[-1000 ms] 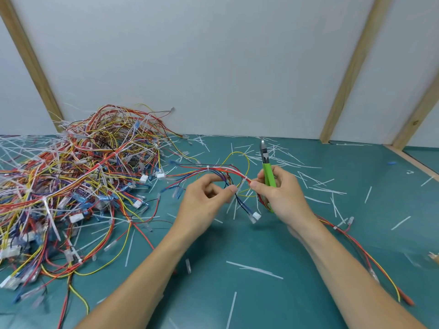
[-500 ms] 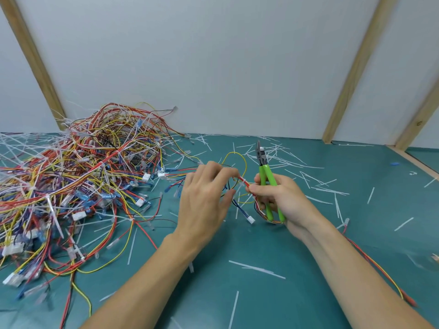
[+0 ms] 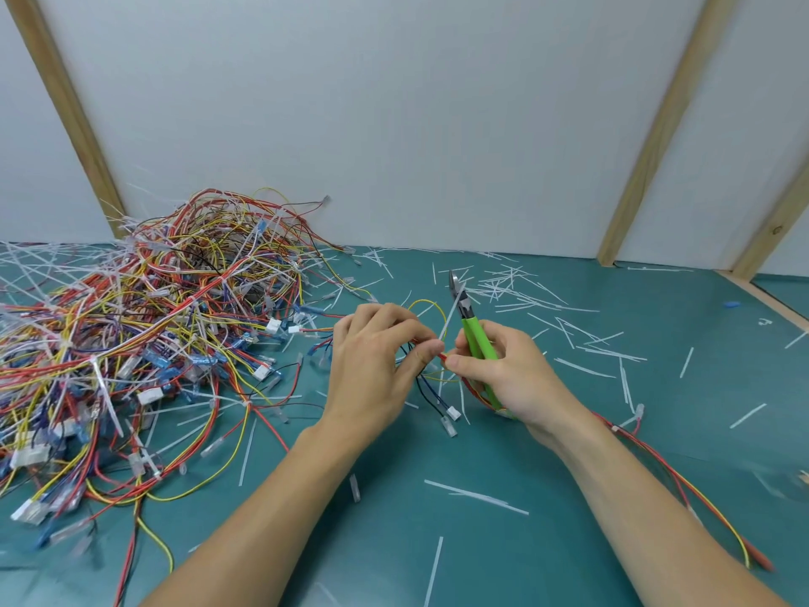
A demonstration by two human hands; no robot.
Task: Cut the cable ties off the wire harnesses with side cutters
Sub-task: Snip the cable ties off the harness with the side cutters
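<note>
My right hand grips the green-handled side cutters, their steel jaws pointing up and away, while its thumb and forefinger also pinch a red-and-yellow wire harness. My left hand pinches the same harness just to the left, fingertips nearly touching the right thumb. A white cable tie tail sticks up between the hands, beside the cutter jaws. Blue and black leads with white connectors hang below onto the mat.
A large tangled pile of harnesses fills the left of the green mat. Cut white tie pieces lie scattered across the mat. The held harness trails off to the lower right. A white wall with wooden battens stands behind.
My left hand turned palm-down over the harness and closed in on the right hand. The cutters tilted, their jaws leaning left, and a white tie tail now stands up between the hands.
</note>
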